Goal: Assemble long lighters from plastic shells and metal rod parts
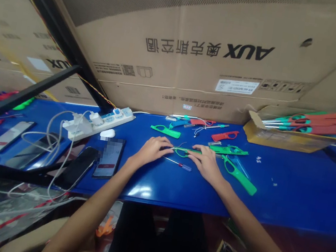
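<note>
Between my hands is a green lighter casing (181, 152) with a finger loop, held just above the blue table. The fingertips of my left hand (155, 149) pinch its left end, beside a thin wire. My right hand (205, 161) closes its fingers on the other end and hides part of it. Just below lies a screwdriver (185, 167) with a clear purple-blue handle. Right of my right hand rest a green lighter half (240, 177) and another green casing piece (230, 150). A further green half (166, 131) lies beyond my left hand.
Red casing (225, 136) and metal tubes lie at the back. A cardboard box (279, 138) of lighters stands back right. At left are a power strip (102, 122) with cables, an earbud case (107, 134) and phones (109, 159). Large cartons (187, 15) wall the back.
</note>
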Available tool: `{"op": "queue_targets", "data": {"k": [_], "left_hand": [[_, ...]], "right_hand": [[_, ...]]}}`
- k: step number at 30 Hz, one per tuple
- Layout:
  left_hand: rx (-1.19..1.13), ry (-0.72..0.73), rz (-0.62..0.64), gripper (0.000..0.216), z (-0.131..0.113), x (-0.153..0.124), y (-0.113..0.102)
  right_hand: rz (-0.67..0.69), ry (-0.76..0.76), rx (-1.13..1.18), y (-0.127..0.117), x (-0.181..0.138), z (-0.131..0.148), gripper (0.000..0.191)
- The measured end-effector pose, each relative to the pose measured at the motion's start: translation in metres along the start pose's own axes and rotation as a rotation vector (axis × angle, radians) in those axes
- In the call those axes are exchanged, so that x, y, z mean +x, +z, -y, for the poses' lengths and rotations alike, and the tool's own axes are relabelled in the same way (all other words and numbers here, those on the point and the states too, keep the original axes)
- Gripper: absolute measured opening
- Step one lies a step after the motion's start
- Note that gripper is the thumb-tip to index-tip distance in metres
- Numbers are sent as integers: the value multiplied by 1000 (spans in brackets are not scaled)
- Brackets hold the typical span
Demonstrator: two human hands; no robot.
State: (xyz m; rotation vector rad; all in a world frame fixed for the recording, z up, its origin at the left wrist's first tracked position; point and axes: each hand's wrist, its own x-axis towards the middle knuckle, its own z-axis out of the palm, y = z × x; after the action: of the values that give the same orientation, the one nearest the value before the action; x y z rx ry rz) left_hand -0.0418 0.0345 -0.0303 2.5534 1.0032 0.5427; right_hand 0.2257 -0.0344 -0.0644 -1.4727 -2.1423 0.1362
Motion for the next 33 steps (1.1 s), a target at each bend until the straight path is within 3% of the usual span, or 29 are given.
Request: {"op": "queue_targets", "data": {"k": [9, 16, 23, 29, 33], "left_hand": [[63, -27, 62, 17, 9, 10, 3], [196, -119, 48, 10, -10, 12, 3], [282, -73, 64, 18, -25, 8, 12], [245, 36, -31, 27, -19, -3, 20], [144, 27, -55, 35, -14, -3, 23]], "right_hand": [[7, -54, 1, -1, 3, -6, 27], [4, -93, -14, -3, 2, -6, 27], [25, -99, 1, -10, 2, -10, 27], [38, -78, -1, -14, 2, -15, 27], [46, -74, -4, -16, 1, -13, 27]]}}
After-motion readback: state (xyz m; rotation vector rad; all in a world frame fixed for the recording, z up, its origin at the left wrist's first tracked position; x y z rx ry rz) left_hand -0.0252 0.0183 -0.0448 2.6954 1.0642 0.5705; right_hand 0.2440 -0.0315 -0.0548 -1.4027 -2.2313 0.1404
